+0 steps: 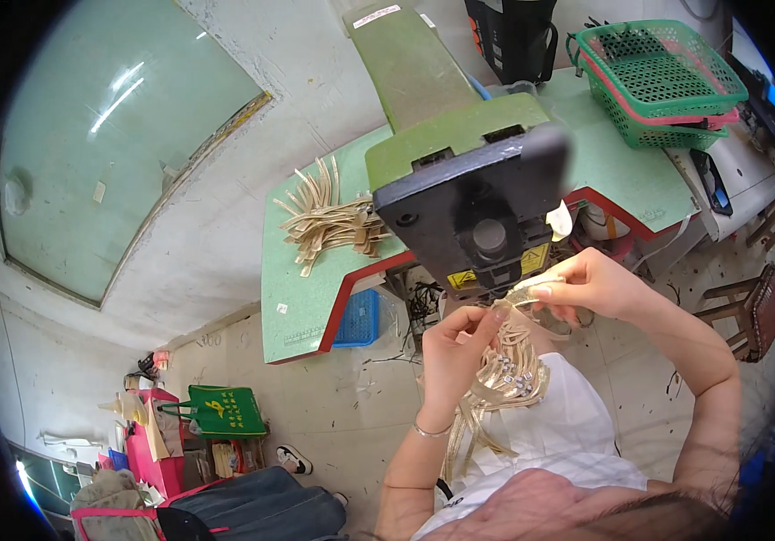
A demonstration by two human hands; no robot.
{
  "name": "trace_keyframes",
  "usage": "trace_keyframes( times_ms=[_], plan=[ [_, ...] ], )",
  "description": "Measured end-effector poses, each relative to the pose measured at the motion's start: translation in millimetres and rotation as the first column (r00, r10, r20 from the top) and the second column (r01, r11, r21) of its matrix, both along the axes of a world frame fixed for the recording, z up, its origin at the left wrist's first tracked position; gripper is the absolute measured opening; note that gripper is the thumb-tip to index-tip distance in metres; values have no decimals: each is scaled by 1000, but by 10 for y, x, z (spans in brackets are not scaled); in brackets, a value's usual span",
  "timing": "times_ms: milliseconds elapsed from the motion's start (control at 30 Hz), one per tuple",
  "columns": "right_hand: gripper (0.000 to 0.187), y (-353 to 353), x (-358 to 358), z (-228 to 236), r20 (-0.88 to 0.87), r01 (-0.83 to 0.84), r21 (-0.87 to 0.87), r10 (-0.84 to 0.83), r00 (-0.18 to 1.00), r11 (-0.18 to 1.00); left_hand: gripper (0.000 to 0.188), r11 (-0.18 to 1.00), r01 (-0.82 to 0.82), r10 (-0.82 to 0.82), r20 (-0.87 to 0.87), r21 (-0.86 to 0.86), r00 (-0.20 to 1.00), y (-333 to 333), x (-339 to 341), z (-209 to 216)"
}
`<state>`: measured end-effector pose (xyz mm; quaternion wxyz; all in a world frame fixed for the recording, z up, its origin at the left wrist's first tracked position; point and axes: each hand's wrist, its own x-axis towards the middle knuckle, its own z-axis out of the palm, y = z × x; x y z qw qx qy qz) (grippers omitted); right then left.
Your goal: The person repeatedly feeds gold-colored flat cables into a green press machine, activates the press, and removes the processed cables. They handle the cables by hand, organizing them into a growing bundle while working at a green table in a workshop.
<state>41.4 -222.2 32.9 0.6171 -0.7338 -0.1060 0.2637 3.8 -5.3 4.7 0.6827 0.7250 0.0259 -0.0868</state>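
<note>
Just below the black head of a green machine (446, 122), both my hands are raised close together. A gold strap (523, 294) is pinched between them. My left hand (461, 353) has thumb and fingers closed at one end of it. My right hand (593, 287) grips the other part between thumb and forefinger. A bundle of gold straps with small silvery buckles (507, 379) hangs under my hands and lies over my lap. More gold straps (333, 221) are heaped on the green worktable (293, 302), left of the machine.
Green and pink plastic baskets (663, 77) are stacked at the back right. A phone (712, 183) lies near them. To the right stands a brown stool (757, 311). Below the table sits a blue basket (358, 318). At lower left are a green bag (225, 412) and another seated person (261, 505).
</note>
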Motion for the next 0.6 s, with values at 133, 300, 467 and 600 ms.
trace_keyframes(
  times_ms=[133, 300, 467, 600],
  plan=[
    [20, 114, -16, 48, 28, -86, 83, 83, 996, 993, 18, 955, 82, -164, 278, 285, 946, -3, -10, -108],
    [19, 88, 73, -20, 31, -2, 167, -3, 1000, 986, 19, 971, 139, -178, 202, 192, 963, 110, 9, 164],
    [18, 160, 60, -36, -32, 39, 241, -32, 999, 970, 17, 977, 196, -199, 29, 88, 980, 254, 96, 228],
    [17, 223, 56, -113, 59, 56, 194, -69, 996, 979, 16, 979, 196, -198, 37, 53, 979, 349, 80, 170]
  ],
)
